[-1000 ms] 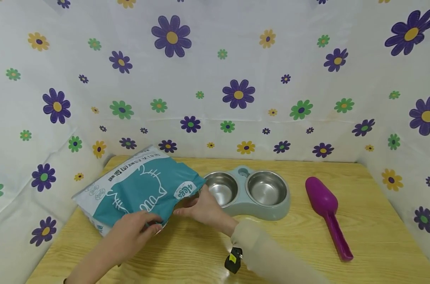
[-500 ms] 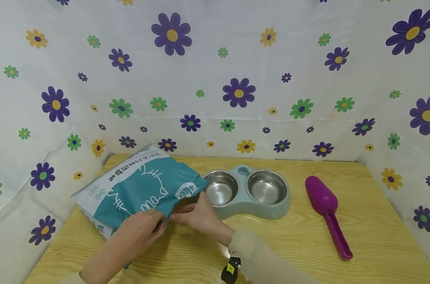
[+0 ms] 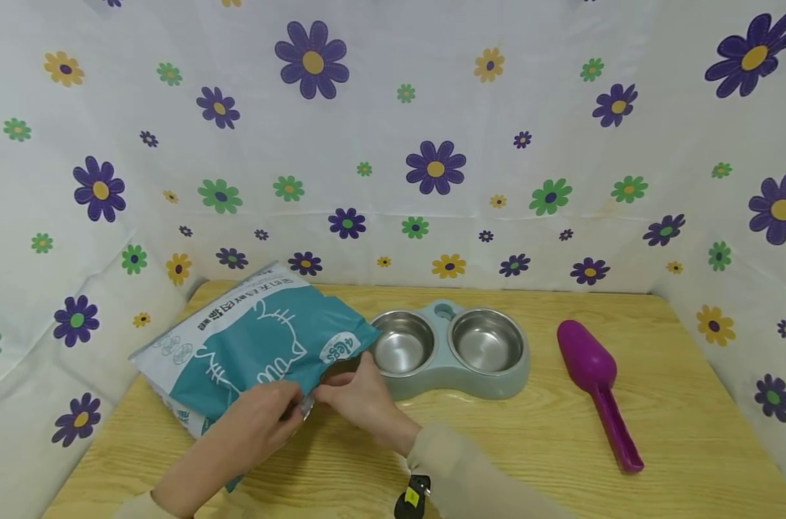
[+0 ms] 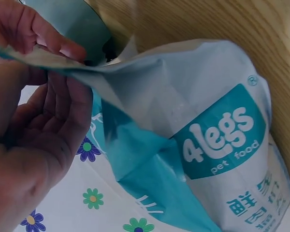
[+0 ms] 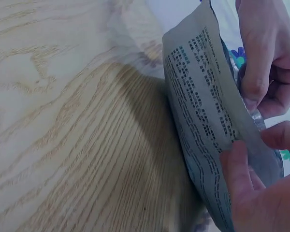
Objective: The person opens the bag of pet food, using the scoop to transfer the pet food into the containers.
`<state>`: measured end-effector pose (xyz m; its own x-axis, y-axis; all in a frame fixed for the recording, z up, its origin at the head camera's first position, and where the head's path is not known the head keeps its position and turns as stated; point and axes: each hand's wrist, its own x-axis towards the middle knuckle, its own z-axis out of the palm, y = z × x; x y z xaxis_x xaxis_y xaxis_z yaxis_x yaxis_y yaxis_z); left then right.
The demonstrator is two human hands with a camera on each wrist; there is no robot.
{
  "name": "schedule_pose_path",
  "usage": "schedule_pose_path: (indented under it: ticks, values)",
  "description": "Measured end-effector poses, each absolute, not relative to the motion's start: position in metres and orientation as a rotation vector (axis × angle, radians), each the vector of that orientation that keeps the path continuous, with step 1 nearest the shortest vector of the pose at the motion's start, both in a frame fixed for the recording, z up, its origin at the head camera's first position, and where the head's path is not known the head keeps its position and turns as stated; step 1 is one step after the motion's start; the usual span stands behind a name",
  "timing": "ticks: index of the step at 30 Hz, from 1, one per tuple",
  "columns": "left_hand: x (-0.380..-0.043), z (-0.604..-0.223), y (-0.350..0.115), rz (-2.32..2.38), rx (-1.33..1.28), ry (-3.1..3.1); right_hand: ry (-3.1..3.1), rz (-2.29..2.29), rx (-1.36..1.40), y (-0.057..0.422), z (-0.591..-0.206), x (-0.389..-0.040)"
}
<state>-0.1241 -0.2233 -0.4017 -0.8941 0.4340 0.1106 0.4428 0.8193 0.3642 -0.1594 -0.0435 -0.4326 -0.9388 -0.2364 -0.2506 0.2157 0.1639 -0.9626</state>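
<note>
A teal and white pet food bag [image 3: 250,339], printed with a white cat outline, lies tilted at the table's left with its open end toward the hands. The left hand [image 3: 263,414] pinches the bag's edge at that end. Right beside it, the right hand [image 3: 360,400] pinches the same edge between thumb and fingers. In the left wrist view the bag's "4legs" label [image 4: 222,135] faces the camera. Text on the bag's back panel [image 5: 198,92] shows in the right wrist view, where a clear plastic strip peeks out by the left hand's fingers [image 5: 256,87].
A pale blue double bowl stand [image 3: 454,386] with two metal bowls [image 3: 487,342] stands just beyond the right hand. Farther right lies a purple scoop [image 3: 590,367]. Flower-printed sheets [image 3: 367,108] enclose the wooden table [image 3: 691,404] at the back and sides.
The left hand has shifted a little right along the bag's edge, closer to the right hand. Its fingers have curled in more on the edge. The bowls and scoop stay put.
</note>
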Motion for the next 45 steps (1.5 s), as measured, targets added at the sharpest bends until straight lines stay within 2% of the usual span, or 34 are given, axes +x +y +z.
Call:
schedule_pose_path:
  ticks: [5, 11, 16, 24, 31, 36, 45]
  values:
    - [-0.125, -0.406, -0.222, -0.622, -0.662, -2.961, 2.117, -1.858, 0.067, -0.049, -0.432, -0.16]
    - [-0.126, -0.41, -0.22, -0.549, -0.712, -2.91, 2.077, -1.922, 0.118, -0.052, -0.431, -0.163]
    - [-0.127, -0.412, -0.219, -0.519, -0.709, -2.897, 2.14, -1.901, 0.086, -0.053, -0.432, -0.163]
    - [-0.13, -0.407, -0.22, -0.482, -0.524, -2.938, 2.202, -1.856, -0.043, -0.052, -0.438, -0.166]
    - [-0.131, -0.399, -0.222, -0.218, -0.577, -3.044, 2.049, -1.945, -0.013, -0.052, -0.437, -0.17]
    - [-0.133, -0.4, -0.228, -0.268, -0.684, -3.053, 2.018, -2.0, 0.018, -0.049, -0.435, -0.17]
    - [-0.133, -0.396, -0.24, -0.342, -0.567, -3.004, 2.102, -1.854, -0.088, -0.038, -0.44, -0.167]
